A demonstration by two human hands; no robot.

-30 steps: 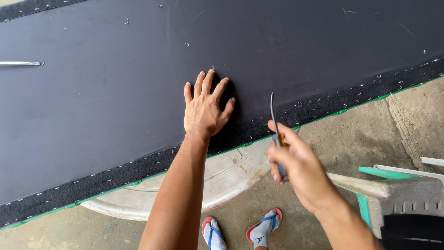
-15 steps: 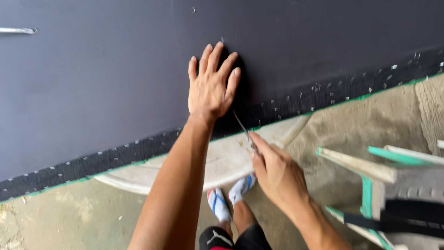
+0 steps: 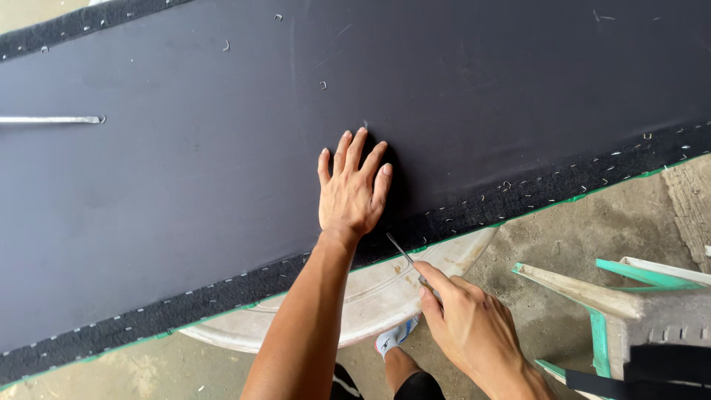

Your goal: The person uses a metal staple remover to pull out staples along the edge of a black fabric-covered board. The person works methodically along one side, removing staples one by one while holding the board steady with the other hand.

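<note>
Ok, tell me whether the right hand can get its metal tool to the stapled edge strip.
Probably yes: the right hand holds the thin tool with its tip at the stapled strip, nothing between.

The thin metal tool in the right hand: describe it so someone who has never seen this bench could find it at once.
Start at the big dark panel and follow its stapled rough black border along the near edge. Just below the flat left hand, the right hand pinches a slim metal blade, its tip at that border. Unlike the loose staples, it is long, straight and held.
</note>
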